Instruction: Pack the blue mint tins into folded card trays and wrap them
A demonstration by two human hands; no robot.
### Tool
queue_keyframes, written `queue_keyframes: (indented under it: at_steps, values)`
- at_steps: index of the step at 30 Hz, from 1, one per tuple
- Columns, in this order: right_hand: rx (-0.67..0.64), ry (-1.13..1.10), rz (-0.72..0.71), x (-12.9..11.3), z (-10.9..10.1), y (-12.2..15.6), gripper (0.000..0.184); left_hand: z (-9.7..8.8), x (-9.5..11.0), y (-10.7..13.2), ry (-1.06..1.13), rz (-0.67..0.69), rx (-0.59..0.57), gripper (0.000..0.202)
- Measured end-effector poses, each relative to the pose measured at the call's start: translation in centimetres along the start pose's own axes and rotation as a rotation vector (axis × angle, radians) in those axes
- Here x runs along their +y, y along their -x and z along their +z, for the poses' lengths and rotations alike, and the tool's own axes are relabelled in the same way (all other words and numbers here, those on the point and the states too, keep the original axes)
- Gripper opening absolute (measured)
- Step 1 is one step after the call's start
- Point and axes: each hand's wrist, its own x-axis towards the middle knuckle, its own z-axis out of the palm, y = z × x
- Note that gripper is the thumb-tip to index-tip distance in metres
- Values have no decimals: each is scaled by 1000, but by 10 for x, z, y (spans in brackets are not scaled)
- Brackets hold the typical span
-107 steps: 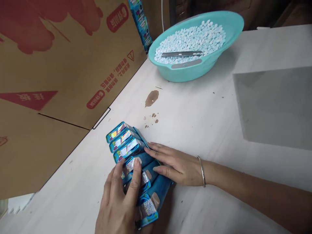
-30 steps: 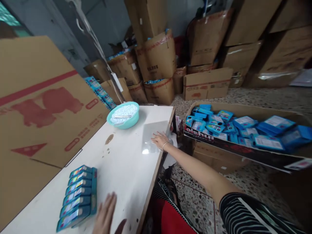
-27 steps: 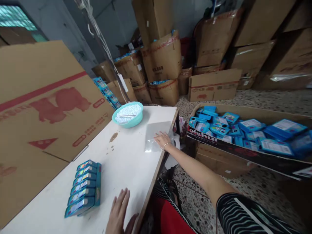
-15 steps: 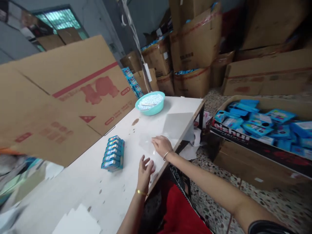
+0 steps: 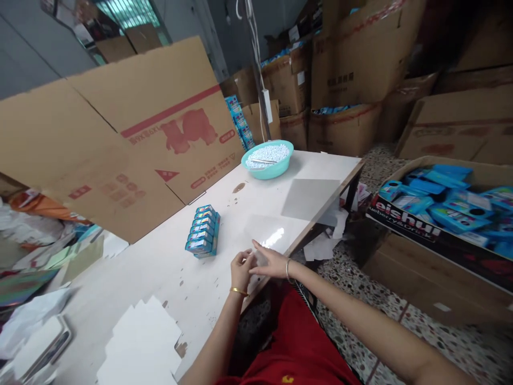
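Observation:
A clear plastic sheet [image 5: 267, 233] lies near the table's front edge, with glare across it. My left hand [image 5: 241, 271] is at the sheet's near side, its fingers curled together in a pinch on what looks like clear film. Close against it, my right hand [image 5: 272, 263] has its thumb and fingers stretched apart, fingertips touching the left fingers. Film seems to show in the gap between them; its edge is hard to make out. Left of the hands stands a row of small blue boxes [image 5: 203, 231]. Farther right lies a stack of translucent sheets [image 5: 310, 199].
A turquoise basin [image 5: 267, 170] of small white pieces stands at the table's far end. A large cardboard panel [image 5: 160, 139] rises along the left side. White cards [image 5: 140, 342] lie at the near left. On the right, a carton [image 5: 404, 222] holds blue packets.
My right hand has drawn back toward me and met my left hand, whose fingers have closed. The camera view has shifted, so the table objects appear farther right.

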Motion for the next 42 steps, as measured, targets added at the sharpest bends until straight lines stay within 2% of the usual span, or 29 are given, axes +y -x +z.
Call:
queue_keyframes:
  at_steps: [2, 6, 9, 14, 16, 19, 21, 23, 26, 29, 31, 32, 33, 35, 36, 37, 39, 40, 42]
  values:
    - [4, 39, 12, 2, 10, 6, 88, 1, 0, -2, -15, 15, -25, 34]
    - [111, 212, -3, 16, 17, 12, 50, -2, -4, 7, -54, -7, -53, 29]
    - [180, 312, -23, 21, 13, 14, 36, -4, -12, 15, -107, -14, 1, 21]
    - [268, 510, -83, 0, 3, 14, 32, -7, -21, 15, -210, 4, 141, 9]
    - [202, 656, -59, -13, 6, 14, 31, -6, -19, 14, -233, 14, 147, 4]
    - [58, 871, 40, -24, 20, 15, 38, -3, -14, 14, -255, 35, 101, 10]
    - [52, 935, 97, -24, 27, 14, 39, -5, -13, 14, -265, 49, 71, 12]
    - [146, 934, 115, -24, 26, 10, 38, -10, -14, 15, -267, 56, 58, 8]
    - [373, 928, 78, -36, 6, 3, 40, -22, -13, 16, -257, 55, 14, 11]
    - [551, 1013, -28, -63, -21, -6, 44, -41, 7, 15, -229, 75, -147, 13]
    - [584, 1077, -82, -79, -31, -14, 41, -63, 31, 6, -146, 179, -217, 23]
    - [568, 1102, -85, -84, -33, -20, 40, -78, 44, -3, -83, 256, -187, 28]
    - [532, 1123, -73, -87, -32, -26, 38, -96, 56, -16, -17, 329, -90, 31]
    - [417, 1151, -20, -84, -23, -42, 36, -135, 76, -50, 75, 369, 226, 35]
    - [352, 1156, 14, -80, -15, -52, 35, -154, 82, -69, 77, 297, 336, 39]
    - [288, 1153, 52, -75, -6, -62, 34, -171, 85, -89, 52, 190, 369, 41]
    - [171, 1099, 138, -62, 14, -83, 31, -193, 85, -123, 14, 33, 332, 48]
    - [122, 1058, 175, -56, 25, -94, 31, -197, 83, -136, -1, -26, 288, 50]
    - [48, 978, 221, -46, 46, -114, 34, -193, 74, -152, -10, -108, 192, 53]
